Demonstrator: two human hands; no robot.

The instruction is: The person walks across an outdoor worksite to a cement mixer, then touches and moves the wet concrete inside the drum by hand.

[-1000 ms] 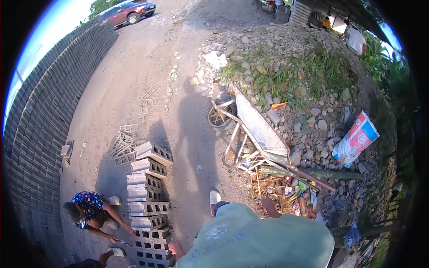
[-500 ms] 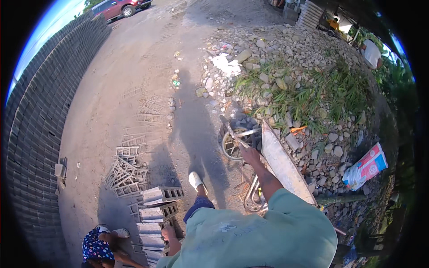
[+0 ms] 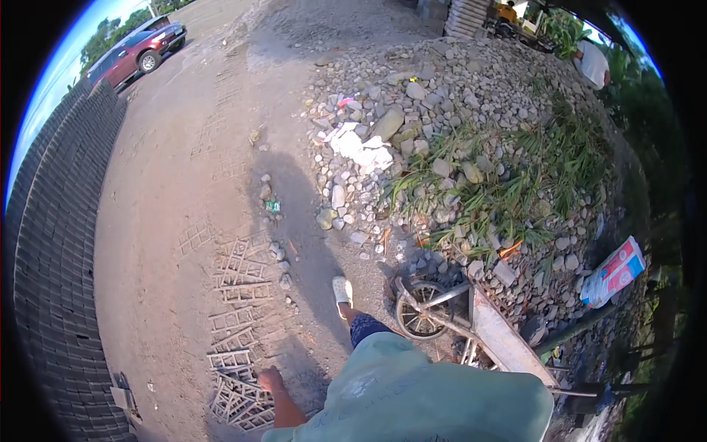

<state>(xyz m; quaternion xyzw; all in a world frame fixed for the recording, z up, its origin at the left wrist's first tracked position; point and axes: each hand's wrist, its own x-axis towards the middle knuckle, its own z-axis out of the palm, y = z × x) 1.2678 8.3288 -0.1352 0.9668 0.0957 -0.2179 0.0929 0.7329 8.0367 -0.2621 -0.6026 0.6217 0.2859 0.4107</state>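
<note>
On my feed, the row of hollow blocks that was beside the left hand (image 3: 271, 380) half a second ago has dropped out of view, along with the crouching co-worker. That hand now shows over the flat grey lattice pieces (image 3: 243, 398) lying on the ground at lower left; I can't tell whether it touches them. Its fingers look loosely curled, but I can't tell whether they pinch anything. The right hand, then over the wheelbarrow's (image 3: 508, 335) front end, is now out of my view, so I can't tell how its fingers stand. I judge that the lattice pieces are now nearest the left hand, while the wheelbarrow stands off to the right of the shirt (image 3: 434, 394).

Around them, from the left, I see a long wall of stacked blocks (image 3: 55, 287), a red car (image 3: 129, 65) at its far end, then bare dirt ground (image 3: 158, 221) under a pale shoe (image 3: 342, 291). Further right come a stony heap (image 3: 449, 96) with white scraps (image 3: 361, 149) and cut leaves (image 3: 508, 184), a printed sack (image 3: 613, 271) and a person in white (image 3: 591, 65).
</note>
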